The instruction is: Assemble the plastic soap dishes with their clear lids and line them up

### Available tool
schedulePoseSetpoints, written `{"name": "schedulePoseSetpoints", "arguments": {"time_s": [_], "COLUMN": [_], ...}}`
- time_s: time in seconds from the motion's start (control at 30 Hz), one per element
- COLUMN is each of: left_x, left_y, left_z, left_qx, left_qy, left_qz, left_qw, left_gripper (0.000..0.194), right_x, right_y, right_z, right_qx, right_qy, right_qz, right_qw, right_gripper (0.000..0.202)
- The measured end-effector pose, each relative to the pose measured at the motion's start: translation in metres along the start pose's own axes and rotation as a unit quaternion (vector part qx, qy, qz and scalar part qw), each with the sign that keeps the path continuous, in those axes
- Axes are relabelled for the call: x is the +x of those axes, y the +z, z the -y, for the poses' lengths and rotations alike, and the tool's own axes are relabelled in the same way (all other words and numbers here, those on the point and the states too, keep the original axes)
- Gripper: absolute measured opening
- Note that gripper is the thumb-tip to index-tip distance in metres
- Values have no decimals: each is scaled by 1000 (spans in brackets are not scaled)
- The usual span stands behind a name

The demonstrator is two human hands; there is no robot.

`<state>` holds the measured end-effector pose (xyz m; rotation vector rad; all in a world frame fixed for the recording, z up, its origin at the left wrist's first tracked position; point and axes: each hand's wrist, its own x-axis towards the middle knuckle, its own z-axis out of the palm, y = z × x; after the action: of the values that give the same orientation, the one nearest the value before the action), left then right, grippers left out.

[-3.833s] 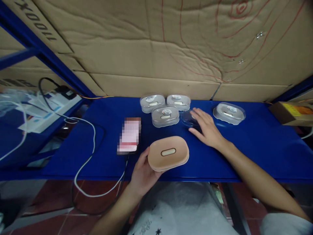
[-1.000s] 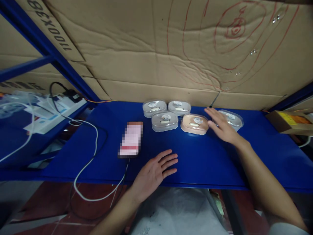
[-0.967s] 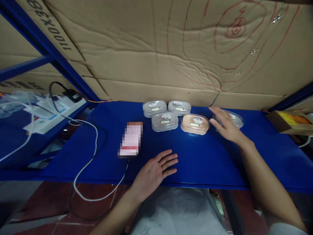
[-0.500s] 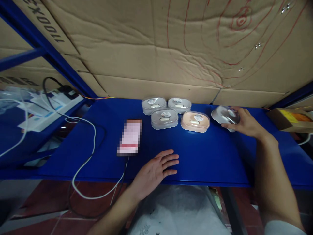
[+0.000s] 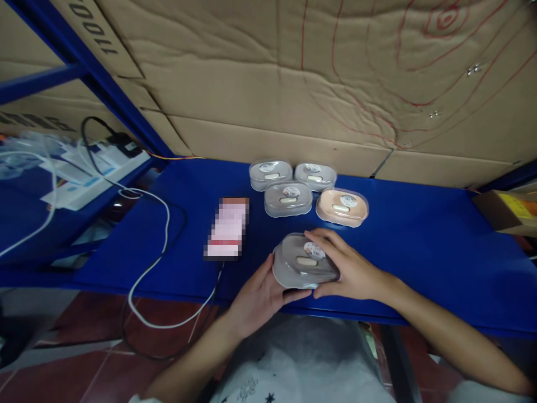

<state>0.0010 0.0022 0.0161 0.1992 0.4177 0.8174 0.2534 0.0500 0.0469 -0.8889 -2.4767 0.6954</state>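
Observation:
An oval grey plastic box point(image 5: 296, 271) with a clear cover, a white oval piece and a round printed sticker is held between both hands above the front of the blue shelf. My right hand point(image 5: 342, 266) grips its right end, thumb at the near side and fingers over the far side. At its left end is my left hand point(image 5: 264, 291), thumb up against the side and fingers reaching under the near edge. Behind it stand similar grey boxes point(image 5: 287, 208) and a peach-coloured box point(image 5: 342, 217), all with the same cover and sticker.
A phone point(image 5: 227, 228) with a blurred screen lies left of the boxes on the blue shelf point(image 5: 419, 246), a cable at its lower end. White cable point(image 5: 168, 224) loops toward a power strip point(image 5: 100, 182). An open carton point(image 5: 505, 211) sits far right; cardboard point(image 5: 235, 84) backs the shelf.
My right hand has brought the grey box from the right side of the shelf to the front middle. My left hand, open and empty before, now holds its left end.

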Motion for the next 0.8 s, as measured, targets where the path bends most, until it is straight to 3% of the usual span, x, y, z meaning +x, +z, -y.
{"name": "schedulePoseSetpoints", "arguments": {"time_s": [0.2,0.4,0.6,0.7,0.8], "left_x": [0,-2,-2,-1,-1], "left_y": [-9,-9,-3,-1,-1], "left_z": [-1,-4,-6,-6,-6], "left_qx": [-19,-48,-75,-70,-67], "left_qy": [9,6,2,3,4], "left_qz": [-33,-64,-79,-85,-78], "left_qw": [999,997,994,994,995], "left_gripper": [43,37,34,35,37], "right_x": [-3,-7,-9,-9,-8], "right_y": [-19,-29,-29,-29,-30], "right_z": [-9,-35,-56,-59,-49], "right_qx": [46,-76,-174,-218,-230], "right_qy": [1,71,132,161,128], "right_qz": [21,-62,-63,-80,-105], "right_qw": [999,993,974,959,959], "right_gripper": [99,76,74,77,70]}}
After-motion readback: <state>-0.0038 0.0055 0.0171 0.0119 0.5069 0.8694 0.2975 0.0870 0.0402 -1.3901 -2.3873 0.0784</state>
